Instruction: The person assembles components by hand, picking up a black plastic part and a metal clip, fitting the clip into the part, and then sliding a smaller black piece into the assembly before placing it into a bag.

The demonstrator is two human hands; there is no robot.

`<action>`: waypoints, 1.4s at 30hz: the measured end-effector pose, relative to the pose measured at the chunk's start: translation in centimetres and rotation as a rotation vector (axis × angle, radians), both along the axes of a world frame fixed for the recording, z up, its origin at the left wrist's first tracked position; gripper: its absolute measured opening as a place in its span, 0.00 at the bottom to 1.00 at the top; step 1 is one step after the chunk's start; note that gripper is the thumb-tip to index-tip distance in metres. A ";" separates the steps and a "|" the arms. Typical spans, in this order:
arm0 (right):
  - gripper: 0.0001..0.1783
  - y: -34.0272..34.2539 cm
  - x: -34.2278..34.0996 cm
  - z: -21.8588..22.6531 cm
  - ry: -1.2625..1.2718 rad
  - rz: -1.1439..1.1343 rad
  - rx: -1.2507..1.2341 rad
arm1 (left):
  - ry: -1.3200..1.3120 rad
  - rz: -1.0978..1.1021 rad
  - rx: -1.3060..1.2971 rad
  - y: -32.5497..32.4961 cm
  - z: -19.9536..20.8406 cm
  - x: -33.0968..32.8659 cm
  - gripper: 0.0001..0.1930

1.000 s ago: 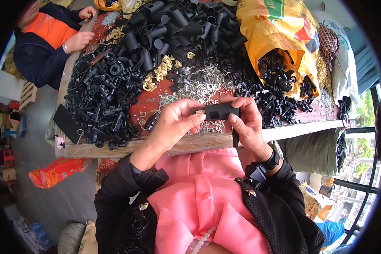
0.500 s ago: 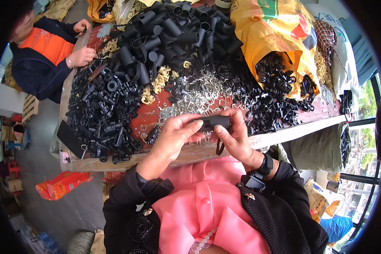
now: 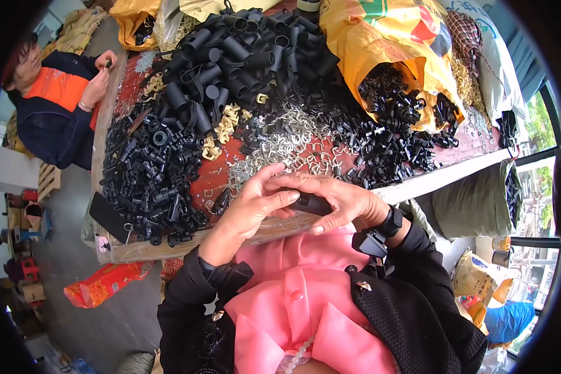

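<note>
The big table (image 3: 411, 187) is covered with black tubes (image 3: 230, 56), small black parts (image 3: 149, 181) and shiny metal clips (image 3: 293, 140). A yellow sack (image 3: 386, 37) lies at its far right corner. At the near edge, the left hand (image 3: 249, 209) and right hand (image 3: 340, 199) both pinch one black tube piece (image 3: 310, 203) between them.

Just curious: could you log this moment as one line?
left hand: holds black tube | right hand: holds black tube | behind: silver clips
</note>
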State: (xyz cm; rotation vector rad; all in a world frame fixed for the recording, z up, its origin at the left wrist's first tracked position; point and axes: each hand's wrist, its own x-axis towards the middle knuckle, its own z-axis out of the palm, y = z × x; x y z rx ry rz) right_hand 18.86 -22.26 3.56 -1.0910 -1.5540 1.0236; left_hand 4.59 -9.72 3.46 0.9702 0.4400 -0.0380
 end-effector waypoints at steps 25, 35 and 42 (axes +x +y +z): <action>0.40 -1.6 -1.4 -2.2 0.508 -0.227 0.149 | -0.139 0.035 -0.055 -2.2 -0.4 0.7 0.26; 0.43 -1.7 -1.6 -2.4 0.531 -0.242 0.159 | -0.102 0.073 -0.026 -2.7 -0.4 0.5 0.24; 0.43 -1.9 -1.4 -2.6 0.511 -0.251 0.172 | -0.099 0.029 -0.054 -2.8 -0.3 0.4 0.26</action>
